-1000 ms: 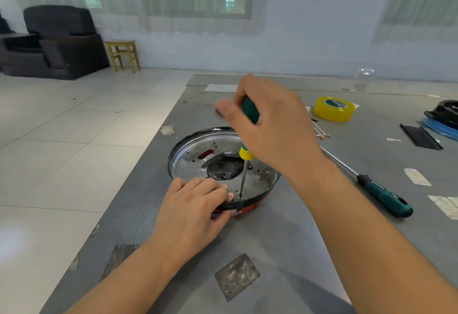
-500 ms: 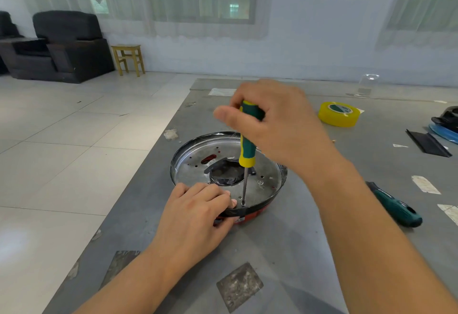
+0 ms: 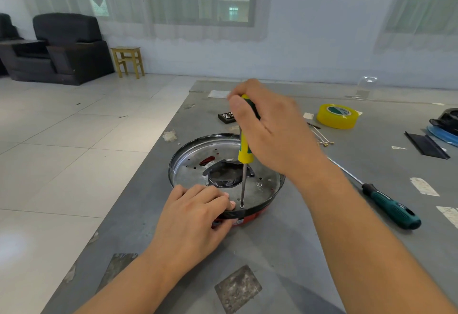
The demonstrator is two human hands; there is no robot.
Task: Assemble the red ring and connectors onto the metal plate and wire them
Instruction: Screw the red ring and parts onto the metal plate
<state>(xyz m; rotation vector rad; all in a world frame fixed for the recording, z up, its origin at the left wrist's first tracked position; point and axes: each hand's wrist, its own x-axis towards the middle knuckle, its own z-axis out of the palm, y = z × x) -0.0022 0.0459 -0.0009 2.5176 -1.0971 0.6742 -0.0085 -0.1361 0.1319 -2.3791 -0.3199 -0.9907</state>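
Head view, read from left to right. The left hand [image 3: 195,217] grips the near rim of the metal plate [image 3: 188,165], fingers curled over the edge and the thumb underneath against the red ring [image 3: 250,215]. The ring shows only as a red arc below the rim, just right of this grip, so it appears already seated under the plate.

Immediately right of the left fingertips, the tip of the yellow-and-green screwdriver [image 3: 245,151] stands upright in a hole at the plate's near edge. Whether a screw sits under the tip cannot be told. The right hand [image 3: 270,135] is closed around the handle from above.

Judged status: ring fastening is in progress at 1 point on the rim. 1 screw head [image 3: 259,184] is visible right of the shaft; several other holes look open. No connectors are visible on the plate, and no wiring is attached; loose wires [image 3: 322,140] lie on the table [image 3: 285,251] beyond the right wrist. A second screwdriver [image 3: 391,208] lies further right, unused. Connector mounting and wiring remain.
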